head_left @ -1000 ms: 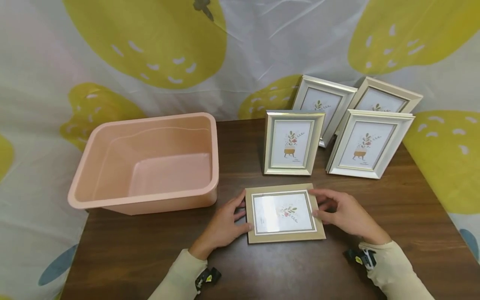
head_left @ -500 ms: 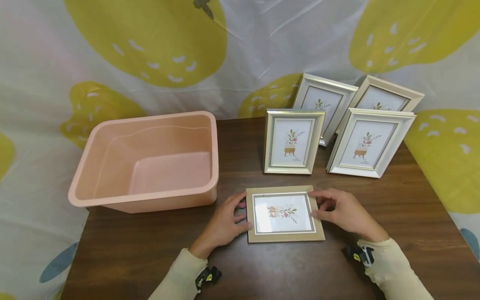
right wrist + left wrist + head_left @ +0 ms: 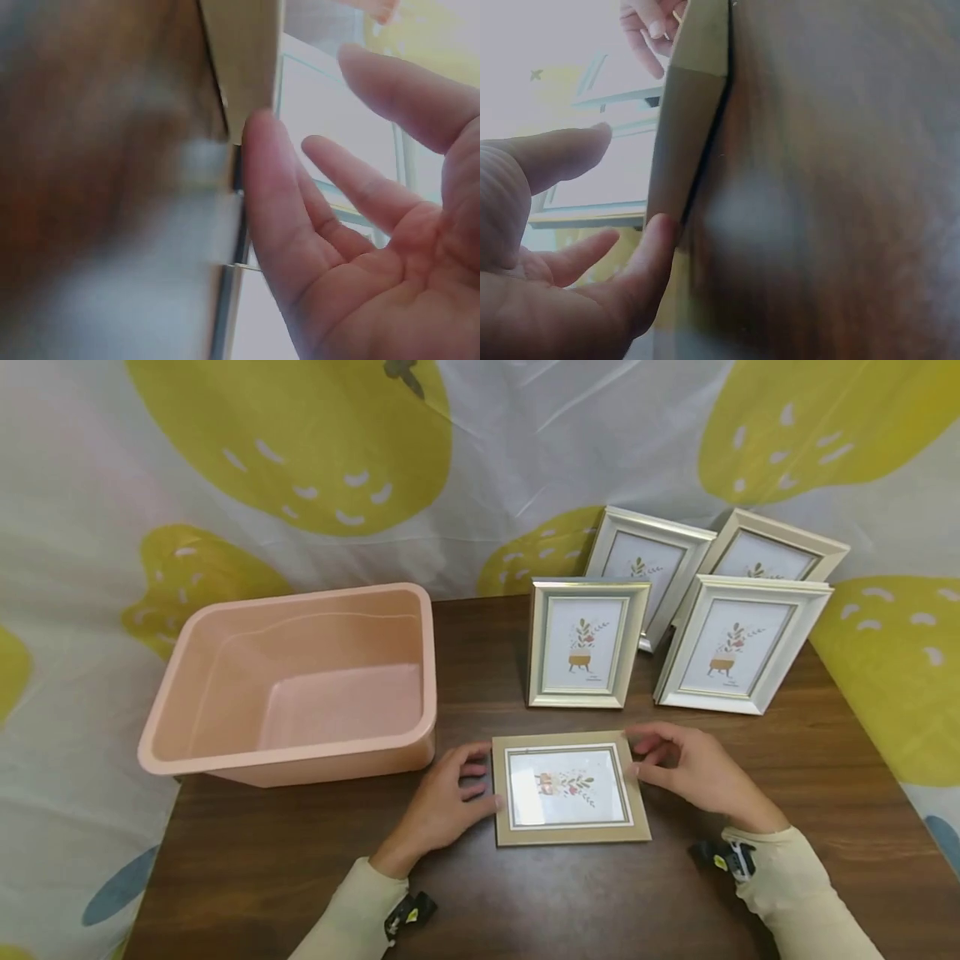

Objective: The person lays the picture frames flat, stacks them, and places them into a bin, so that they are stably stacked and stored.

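A beige picture frame [image 3: 570,837] lies face up on the wooden table, its print turned sideways and light glaring on the glass. At its left end is my left hand [image 3: 433,806], fingers relaxed; in the left wrist view a fingertip [image 3: 660,225] meets the frame's side edge. My right hand [image 3: 701,774] is at the right end with loosely bent fingers. The right wrist view has one fingertip [image 3: 262,131] at the frame's corner, while the thumb [image 3: 397,86] stands away from it. Neither hand grips the frame.
A pink plastic tub [image 3: 322,758] stands at the left with nothing in it. Behind the lying frame stand a gold-silver frame [image 3: 537,652], a white frame [image 3: 757,702], a silver frame [image 3: 663,531] and a beige frame [image 3: 832,560]. A lemon-patterned cloth [image 3: 495,460] hangs behind.
The lying frame's far edge has come down slightly and the glare has shifted, showing more of the print. Both hands have loosened and drawn a little outward from the frame.
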`<state>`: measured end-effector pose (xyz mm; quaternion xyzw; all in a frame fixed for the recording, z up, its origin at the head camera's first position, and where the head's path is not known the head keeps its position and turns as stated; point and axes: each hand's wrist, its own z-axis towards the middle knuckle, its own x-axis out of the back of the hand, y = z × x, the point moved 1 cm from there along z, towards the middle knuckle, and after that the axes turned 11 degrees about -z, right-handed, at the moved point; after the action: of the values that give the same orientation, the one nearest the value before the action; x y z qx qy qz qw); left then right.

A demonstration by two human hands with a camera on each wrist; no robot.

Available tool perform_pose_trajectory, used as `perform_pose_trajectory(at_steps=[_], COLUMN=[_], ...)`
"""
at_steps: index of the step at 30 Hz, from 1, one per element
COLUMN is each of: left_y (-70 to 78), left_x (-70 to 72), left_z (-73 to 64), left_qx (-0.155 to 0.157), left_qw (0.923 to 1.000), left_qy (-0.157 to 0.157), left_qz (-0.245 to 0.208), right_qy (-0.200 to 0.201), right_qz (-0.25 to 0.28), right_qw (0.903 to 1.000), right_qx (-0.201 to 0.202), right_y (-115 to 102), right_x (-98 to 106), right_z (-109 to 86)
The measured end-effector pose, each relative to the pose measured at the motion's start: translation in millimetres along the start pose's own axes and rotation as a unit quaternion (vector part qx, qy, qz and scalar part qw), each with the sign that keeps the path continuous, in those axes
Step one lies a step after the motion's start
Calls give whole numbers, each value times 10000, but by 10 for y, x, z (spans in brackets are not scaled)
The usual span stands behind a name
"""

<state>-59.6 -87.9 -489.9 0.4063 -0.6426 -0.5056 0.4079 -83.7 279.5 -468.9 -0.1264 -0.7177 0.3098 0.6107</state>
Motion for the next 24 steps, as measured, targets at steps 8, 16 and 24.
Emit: perform_pose_trajectory(at_steps=[8, 16, 24], left_y=[80, 73, 41], left_x=[-21, -52, -85], left_z=[-12, 29, 32], left_qx=[-61, -217, -178], left_qw=[9997, 9997, 9998], left_qy=[62, -4, -10], left_qz=[-241, -125, 16], right_qy=[720, 1675, 2542], right_qz=[-5, 22, -112], right_qw=[9961, 9815, 9605], right_qx=[519, 925, 1130], right_y=[-201, -465, -680], right_x=[215, 482, 817], right_z=[68, 301, 655])
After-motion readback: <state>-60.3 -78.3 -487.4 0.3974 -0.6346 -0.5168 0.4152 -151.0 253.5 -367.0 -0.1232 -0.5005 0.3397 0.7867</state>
